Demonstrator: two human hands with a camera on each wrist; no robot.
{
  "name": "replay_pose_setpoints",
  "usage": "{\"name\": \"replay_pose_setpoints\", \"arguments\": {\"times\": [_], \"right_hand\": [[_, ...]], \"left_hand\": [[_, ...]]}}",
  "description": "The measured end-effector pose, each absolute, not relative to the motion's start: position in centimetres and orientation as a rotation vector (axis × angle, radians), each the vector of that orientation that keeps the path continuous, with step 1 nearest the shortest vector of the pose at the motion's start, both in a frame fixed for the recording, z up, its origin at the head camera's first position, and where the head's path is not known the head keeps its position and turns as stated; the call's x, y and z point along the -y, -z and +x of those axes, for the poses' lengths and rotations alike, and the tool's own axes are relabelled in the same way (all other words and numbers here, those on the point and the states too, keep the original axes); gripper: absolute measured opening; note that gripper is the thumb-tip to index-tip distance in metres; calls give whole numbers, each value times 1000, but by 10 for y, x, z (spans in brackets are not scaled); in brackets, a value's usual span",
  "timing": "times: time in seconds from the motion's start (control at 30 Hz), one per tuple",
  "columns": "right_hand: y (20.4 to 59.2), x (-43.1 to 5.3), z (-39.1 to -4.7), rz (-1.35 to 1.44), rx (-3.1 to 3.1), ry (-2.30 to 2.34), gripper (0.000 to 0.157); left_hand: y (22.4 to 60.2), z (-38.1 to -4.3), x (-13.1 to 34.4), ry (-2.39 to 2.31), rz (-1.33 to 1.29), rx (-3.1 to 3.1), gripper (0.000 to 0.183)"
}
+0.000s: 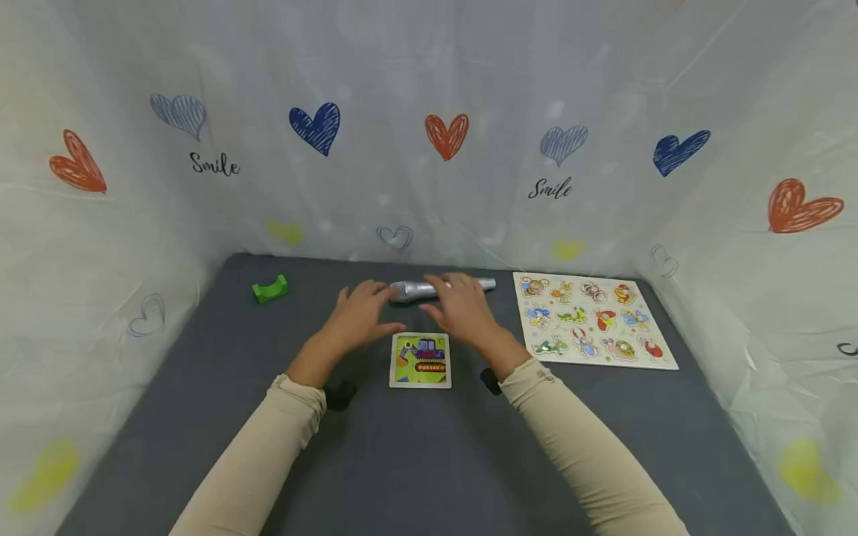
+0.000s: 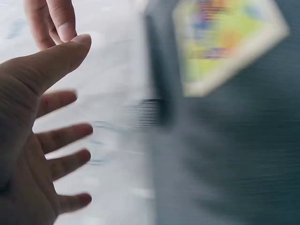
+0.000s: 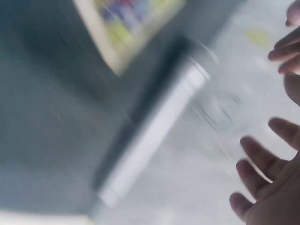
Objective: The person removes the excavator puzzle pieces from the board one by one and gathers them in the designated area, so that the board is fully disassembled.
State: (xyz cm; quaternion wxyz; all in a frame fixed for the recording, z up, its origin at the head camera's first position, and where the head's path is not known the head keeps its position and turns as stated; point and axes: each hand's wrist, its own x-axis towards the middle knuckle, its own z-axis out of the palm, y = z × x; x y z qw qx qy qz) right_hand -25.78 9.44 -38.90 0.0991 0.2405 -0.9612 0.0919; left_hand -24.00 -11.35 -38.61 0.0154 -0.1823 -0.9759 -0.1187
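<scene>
left hand (image 1: 362, 316), right hand (image 1: 461, 309): spread, empty, flanking far edge of excavator puzzle (image 1: 421, 361) | microphone (image 1: 410, 291): just beyond puzzle | step: likely reach or release | next: gripping would call for lowering, curling fingers

The microphone (image 1: 414, 291) looks like silvery metal or metal-look plastic, its shaft smooth with a soft sheen. The tile (image 1: 421, 361) has a smooth printed face framed by a pale, wood-like rim. The board (image 1: 529, 331) appears smooth, like painted wood. The green block (image 1: 271, 291) resembles smooth plastic. The bench (image 1: 429, 461) has a dark, matt surface. Thin, wrinkled plastic sheeting (image 1: 375, 186) shines faintly. The sleeves (image 1: 268, 447) are matt, creased cloth.
</scene>
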Motion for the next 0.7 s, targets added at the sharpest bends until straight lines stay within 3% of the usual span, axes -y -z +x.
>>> {"name": "replay_pose_setpoints", "arguments": {"times": [0.13, 0.27, 0.7], "right_hand": [[426, -84, -252, 821, 2933, -204, 52], [449, -77, -248, 838, 2992, -225, 45], [466, -66, -250, 810, 3017, -332, 38]], "left_hand": [[432, -230, 120, 446, -786, 3053, 55], [460, -220, 122, 571, -891, 3052, 44], [470, -218, 127, 551, -919, 3072, 40]]}}
